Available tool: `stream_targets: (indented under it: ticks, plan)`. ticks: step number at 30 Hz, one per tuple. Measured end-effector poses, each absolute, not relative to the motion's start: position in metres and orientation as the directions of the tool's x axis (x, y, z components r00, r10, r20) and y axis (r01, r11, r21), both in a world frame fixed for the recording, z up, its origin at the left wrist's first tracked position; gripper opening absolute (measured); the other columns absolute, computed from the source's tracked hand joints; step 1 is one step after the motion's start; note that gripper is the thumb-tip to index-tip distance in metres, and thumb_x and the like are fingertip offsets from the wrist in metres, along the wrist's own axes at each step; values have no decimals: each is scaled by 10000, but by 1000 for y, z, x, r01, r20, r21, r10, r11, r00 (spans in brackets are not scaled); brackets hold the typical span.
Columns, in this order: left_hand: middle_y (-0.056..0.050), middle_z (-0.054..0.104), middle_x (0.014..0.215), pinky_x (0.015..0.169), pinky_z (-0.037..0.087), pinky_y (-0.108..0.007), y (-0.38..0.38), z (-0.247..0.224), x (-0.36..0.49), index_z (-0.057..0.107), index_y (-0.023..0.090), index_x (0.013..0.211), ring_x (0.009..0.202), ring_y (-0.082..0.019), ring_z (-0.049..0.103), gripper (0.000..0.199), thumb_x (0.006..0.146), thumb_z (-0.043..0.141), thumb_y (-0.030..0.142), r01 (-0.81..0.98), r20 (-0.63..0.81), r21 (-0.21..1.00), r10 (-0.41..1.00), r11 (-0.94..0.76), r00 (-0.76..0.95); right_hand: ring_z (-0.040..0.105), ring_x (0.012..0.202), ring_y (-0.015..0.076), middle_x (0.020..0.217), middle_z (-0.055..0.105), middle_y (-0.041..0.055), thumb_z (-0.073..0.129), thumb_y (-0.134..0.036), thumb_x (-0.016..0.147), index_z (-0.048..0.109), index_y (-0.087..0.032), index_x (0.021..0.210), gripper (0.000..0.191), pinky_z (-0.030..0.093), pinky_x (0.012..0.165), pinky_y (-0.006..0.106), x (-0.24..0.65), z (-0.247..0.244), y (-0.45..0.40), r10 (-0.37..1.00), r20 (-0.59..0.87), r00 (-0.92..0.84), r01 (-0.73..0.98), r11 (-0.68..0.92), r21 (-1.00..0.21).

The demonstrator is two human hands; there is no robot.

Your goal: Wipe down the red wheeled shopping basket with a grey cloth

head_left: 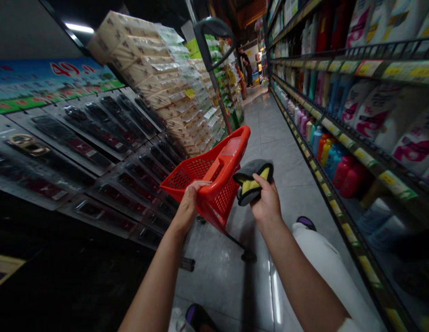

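Note:
In the middle of the head view stands a small red plastic shopping cart (225, 196) with mesh walls, tilted in the picture. My left hand (191, 196) grips its near edge, fingers laid over the rim. A folded cloth (249, 185), grey with a yellow inner side and dark edging, is pinched in my right hand (268, 203), thumb on top. The cloth is close beside the cart's right end; whether they touch I cannot tell.
Shelves (358, 150) of bottles run along the right. On the left hang packaged belts (93, 143), and behind them rise stacked tissue packs (166, 83). A dark looped handle (214, 41) stands above the cart. Far down the tiled aisle (266, 131) is a person (247, 67).

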State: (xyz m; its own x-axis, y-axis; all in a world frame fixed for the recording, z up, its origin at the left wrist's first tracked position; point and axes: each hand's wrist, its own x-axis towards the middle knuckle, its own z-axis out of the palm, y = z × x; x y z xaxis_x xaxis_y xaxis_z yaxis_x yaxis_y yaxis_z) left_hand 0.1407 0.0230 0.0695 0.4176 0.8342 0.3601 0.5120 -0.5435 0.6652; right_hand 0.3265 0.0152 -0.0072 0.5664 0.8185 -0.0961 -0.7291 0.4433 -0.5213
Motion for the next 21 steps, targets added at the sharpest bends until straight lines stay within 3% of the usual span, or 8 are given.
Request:
stream_targets:
  ticks: [3, 6, 9, 15, 21]
  plan:
    - [-106, 642, 1214, 1118, 350, -423, 22, 68, 139, 667, 197, 1053, 1188, -243, 551, 718, 954, 151, 687, 520, 358, 669, 843, -531, 401, 626, 1105, 212, 1180, 647, 30, 698, -228, 713, 596, -257, 1206, 504, 483, 1058, 451, 320, -4, 7, 684, 63, 727, -432, 527, -732]
    - [-85, 648, 1154, 1101, 363, -420, 21, 67, 138, 663, 215, 1048, 1138, -237, 558, 658, 960, 203, 676, 559, 356, 665, 868, -495, 345, 574, 1183, 241, 1229, 580, 80, 631, -197, 747, 664, -226, 1164, 420, 424, 1114, 444, 300, -5, 0, 707, 319, 631, -127, 500, -857]
    - [-60, 649, 1090, 1084, 373, -406, 20, 66, 138, 665, 237, 1010, 1101, -234, 557, 558, 954, 305, 660, 567, 358, 674, 880, -474, 310, 575, 1156, 235, 1201, 527, 96, 566, -139, 743, 694, -208, 1156, 438, 444, 1093, 399, 300, -5, 13, 699, 447, 559, 67, 499, -864]
    - [-43, 649, 975, 1037, 378, -405, 22, 65, 140, 696, 254, 932, 1031, -241, 555, 513, 944, 358, 639, 545, 381, 673, 866, -500, 324, 569, 1142, 251, 1155, 509, 122, 493, -78, 710, 664, -130, 1233, 553, 441, 1087, 421, 350, 10, 69, 676, 409, 613, 216, 355, -910]
    - [-45, 654, 972, 994, 394, -402, 20, 65, 139, 708, 258, 930, 1024, -248, 542, 510, 948, 351, 624, 548, 405, 659, 857, -515, 318, 540, 1197, 238, 1218, 502, 86, 537, -75, 742, 681, -253, 1212, 523, 437, 1093, 406, 320, 4, 14, 639, 674, 372, 411, 537, -736]
